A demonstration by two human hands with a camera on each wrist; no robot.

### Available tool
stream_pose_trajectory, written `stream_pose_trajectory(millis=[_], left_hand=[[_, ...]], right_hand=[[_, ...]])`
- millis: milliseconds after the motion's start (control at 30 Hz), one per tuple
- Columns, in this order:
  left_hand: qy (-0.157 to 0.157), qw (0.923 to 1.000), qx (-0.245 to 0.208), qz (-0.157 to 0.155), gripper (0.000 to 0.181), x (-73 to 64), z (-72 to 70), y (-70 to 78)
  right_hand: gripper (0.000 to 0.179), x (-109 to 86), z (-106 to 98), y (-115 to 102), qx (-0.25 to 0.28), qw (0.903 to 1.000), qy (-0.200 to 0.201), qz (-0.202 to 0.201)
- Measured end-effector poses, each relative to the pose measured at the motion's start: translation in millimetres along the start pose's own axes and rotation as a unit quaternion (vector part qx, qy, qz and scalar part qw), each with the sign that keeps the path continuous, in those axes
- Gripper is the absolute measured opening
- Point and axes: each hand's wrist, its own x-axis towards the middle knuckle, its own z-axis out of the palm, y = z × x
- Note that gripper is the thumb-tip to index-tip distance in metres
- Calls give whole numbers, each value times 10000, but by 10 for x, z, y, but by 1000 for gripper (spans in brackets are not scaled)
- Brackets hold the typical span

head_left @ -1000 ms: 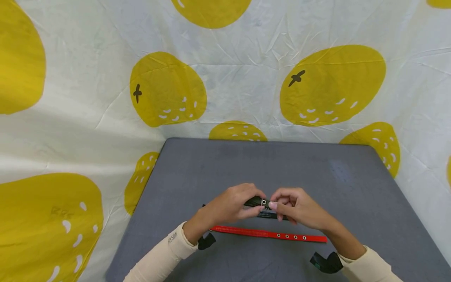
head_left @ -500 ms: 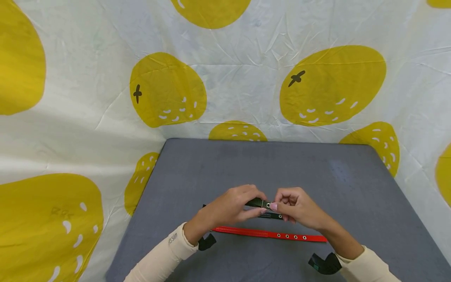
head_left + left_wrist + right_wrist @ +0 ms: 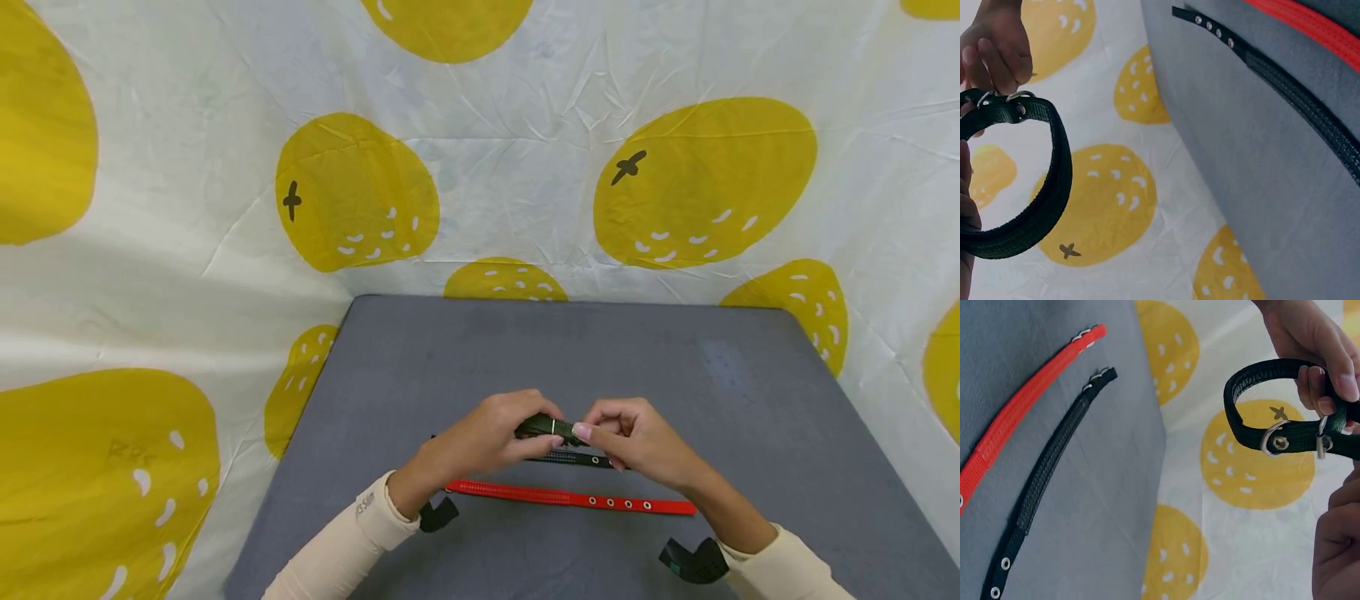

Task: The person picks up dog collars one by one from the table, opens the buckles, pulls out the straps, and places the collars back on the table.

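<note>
A dark green pet collar is held above the table, bent into a loop. My left hand grips its left side between thumb and fingers. The right hand pinches the strap near the metal fittings, thumb in front and fingers curled. In the right wrist view the collar shows a D-ring, an eyelet and a buckle. The collar hangs as a wide loop in the left wrist view. Whether the strap end is through the buckle, I cannot tell.
A black collar with eyelets lies stretched out on the grey table, partly behind the hands. Nearer to me a red collar lies parallel to it. A patterned cloth hangs behind the table.
The eyelet that showed between my hands in the head view is out of sight now, as the green strap has turned slightly. Both hands keep their hold and have shifted only a little.
</note>
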Motion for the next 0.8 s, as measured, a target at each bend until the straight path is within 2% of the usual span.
stream_pose_trajectory(millis=[133, 367, 667, 800], left_hand=[[16, 9999, 70, -72, 19, 0, 7, 9], [128, 9999, 79, 41, 23, 9, 27, 7], [189, 9998, -116, -22, 18, 8, 11, 41], [340, 9992, -184, -54, 18, 6, -4, 60]], right_hand=[[23, 23, 44, -12, -294, 9993, 196, 128], [29, 25, 90, -15, -134, 9989, 441, 76], [31, 5, 121, -19, 11, 9966, 754, -346], [33, 0, 111, -17, 79, 9952, 825, -528]])
